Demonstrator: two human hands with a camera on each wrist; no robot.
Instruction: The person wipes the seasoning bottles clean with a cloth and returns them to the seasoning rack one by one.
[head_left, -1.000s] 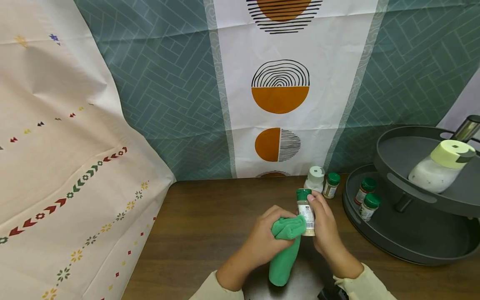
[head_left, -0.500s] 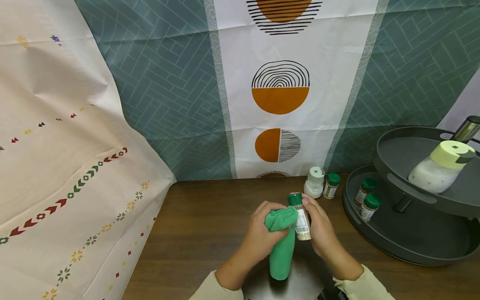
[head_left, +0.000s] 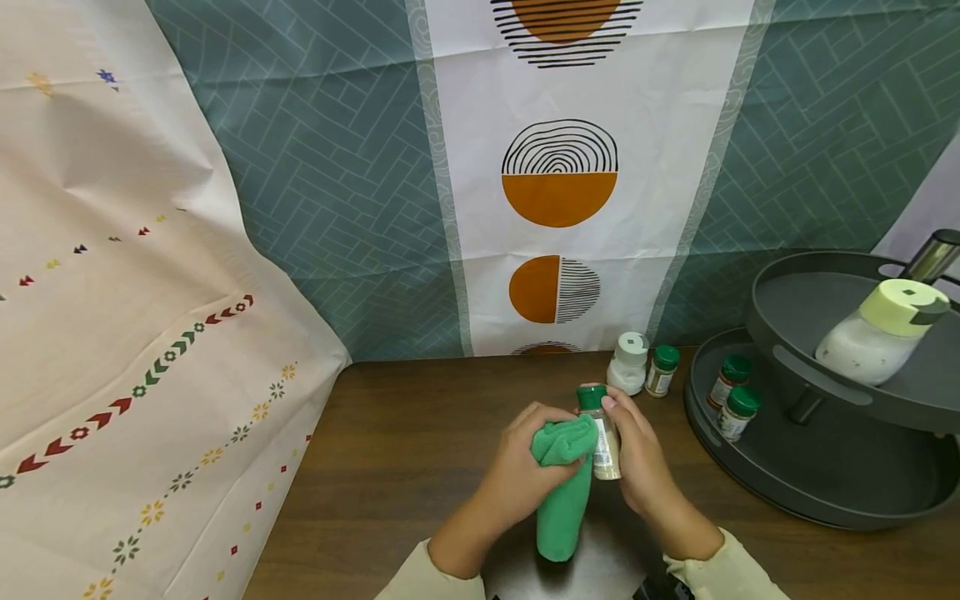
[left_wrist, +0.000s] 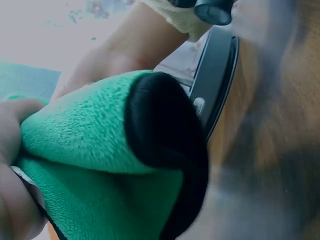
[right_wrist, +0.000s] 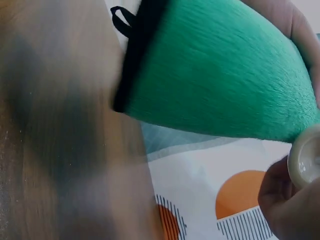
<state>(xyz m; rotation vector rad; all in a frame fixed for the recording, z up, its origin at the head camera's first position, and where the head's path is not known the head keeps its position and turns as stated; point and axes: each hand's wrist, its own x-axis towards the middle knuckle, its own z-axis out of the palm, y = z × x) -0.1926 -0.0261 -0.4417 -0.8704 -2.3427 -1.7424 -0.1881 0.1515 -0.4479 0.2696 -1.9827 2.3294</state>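
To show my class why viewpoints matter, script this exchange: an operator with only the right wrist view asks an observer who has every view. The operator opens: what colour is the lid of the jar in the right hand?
Observer: The held jar has a green lid.
Operator: What stands beyond the right hand?
Observer: A white bottle beside another green-lidded jar.
Operator: Anything farther right?
Observer: A dark two-tier stand.

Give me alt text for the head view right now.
A person's left hand holds a folded green plush cloth against a clear, green-capped jar gripped in the right hand, over a dark brown wooden table. Behind stand a small white-capped jar and another green-capped jar; at right, a dark grey two-tier round tray holds more containers.
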